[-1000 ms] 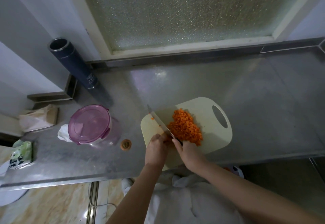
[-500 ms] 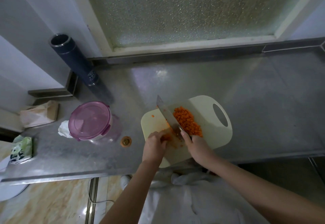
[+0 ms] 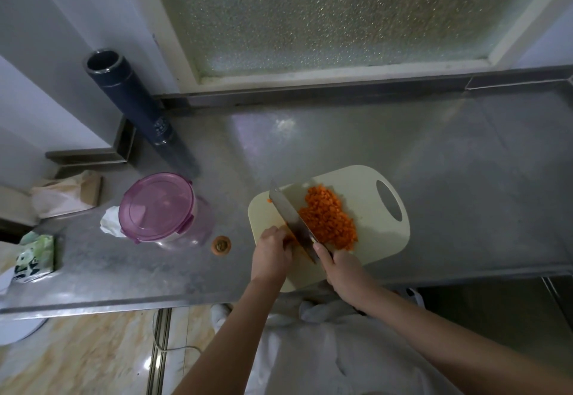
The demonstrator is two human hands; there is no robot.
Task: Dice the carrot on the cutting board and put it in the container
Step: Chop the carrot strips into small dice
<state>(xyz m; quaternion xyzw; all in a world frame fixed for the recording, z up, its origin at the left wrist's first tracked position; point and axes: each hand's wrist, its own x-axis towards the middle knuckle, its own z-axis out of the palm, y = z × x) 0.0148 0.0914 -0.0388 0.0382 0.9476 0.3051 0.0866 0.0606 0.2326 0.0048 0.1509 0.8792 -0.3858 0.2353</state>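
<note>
A cream cutting board [image 3: 366,184] lies on the steel counter with a heap of diced carrot [image 3: 328,218] on its middle. My right hand [image 3: 344,267] grips the handle of a cleaver [image 3: 290,216], whose blade stands against the left side of the heap. My left hand [image 3: 271,253] sits on the board left of the blade with fingers curled over a small bit of carrot that is mostly hidden. A clear container with a purple lid [image 3: 155,205] stands closed to the left of the board.
A carrot end [image 3: 221,244] lies on the counter between container and board. A tall dark flask [image 3: 136,106] stands at the back left. Tissue packs [image 3: 34,253] and a paper bag [image 3: 66,194] sit far left. The counter's front edge [image 3: 124,301] runs just below my hands.
The cleaver has gone from lying low beside the heap to standing with its flat showing. The heap sits slightly further right on the board. My left hand stays by the blade.
</note>
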